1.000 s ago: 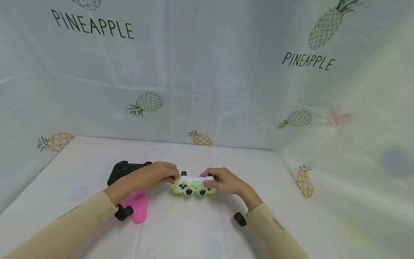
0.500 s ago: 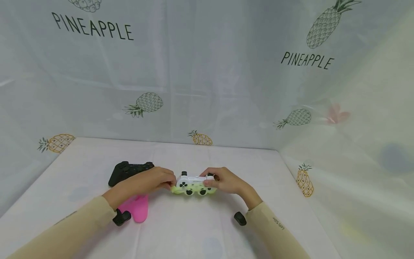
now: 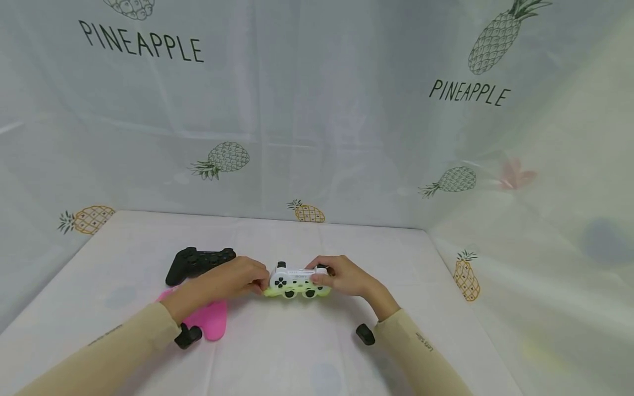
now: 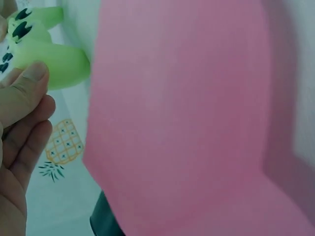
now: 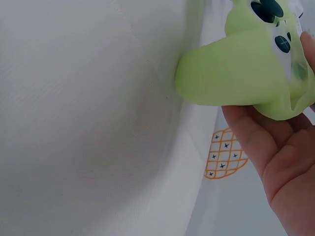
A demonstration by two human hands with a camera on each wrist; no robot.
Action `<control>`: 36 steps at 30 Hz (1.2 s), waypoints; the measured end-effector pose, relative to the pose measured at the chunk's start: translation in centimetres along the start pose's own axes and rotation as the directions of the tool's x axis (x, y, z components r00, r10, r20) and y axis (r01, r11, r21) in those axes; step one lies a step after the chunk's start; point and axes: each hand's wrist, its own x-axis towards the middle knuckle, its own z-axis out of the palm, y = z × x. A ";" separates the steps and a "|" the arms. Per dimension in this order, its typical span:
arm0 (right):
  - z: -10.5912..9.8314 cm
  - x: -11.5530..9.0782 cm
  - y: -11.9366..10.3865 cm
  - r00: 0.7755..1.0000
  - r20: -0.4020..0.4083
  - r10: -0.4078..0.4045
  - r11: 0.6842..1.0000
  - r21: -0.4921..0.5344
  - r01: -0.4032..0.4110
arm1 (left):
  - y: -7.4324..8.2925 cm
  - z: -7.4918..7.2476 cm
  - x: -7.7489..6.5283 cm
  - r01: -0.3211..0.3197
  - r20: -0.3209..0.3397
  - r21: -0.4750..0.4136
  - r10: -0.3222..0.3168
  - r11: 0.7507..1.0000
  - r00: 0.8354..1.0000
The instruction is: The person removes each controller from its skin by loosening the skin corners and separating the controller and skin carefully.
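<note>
A white game controller (image 3: 302,274) with black buttons is partly inside a light green soft cover (image 5: 226,73). Its white upper face is exposed on the left side, and green shows along the lower edge and around the grips. My left hand (image 3: 242,276) pinches the cover at the left grip between thumb and fingers. On the other side, my right hand (image 3: 346,276) holds the controller's right end, thumb on the front face and fingers behind. In the right wrist view, the cover's edge stands away from the controller near the palm.
A black game controller (image 3: 190,263) lies on the white-covered table (image 3: 277,352) behind my left forearm. A pink soft cover (image 3: 213,320) lies under that forearm and fills much of the left wrist view. A pineapple-print curtain (image 3: 337,110) hangs behind the table.
My left hand has shifted slightly left and down, drawing the green cover off the controller's left face, so more white shows. The right hand has kept its hold almost unmoved.
</note>
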 end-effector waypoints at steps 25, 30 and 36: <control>1.3 -0.9 0.8 0.988 -0.125 0.086 0.996 -0.005 -0.088 | 2.6 -0.6 1.0 0.367 -0.083 -0.119 -0.377 0.923 0.922; 1.2 -1.9 1.0 0.985 -0.150 0.084 0.996 0.001 -0.085 | 3.3 -0.4 1.2 0.375 -0.110 -0.117 -0.387 0.920 0.915; 1.4 -2.9 1.3 0.972 -0.198 0.123 0.989 0.111 -0.102 | 3.2 -0.1 1.2 0.412 -0.151 -0.136 -0.430 0.901 0.890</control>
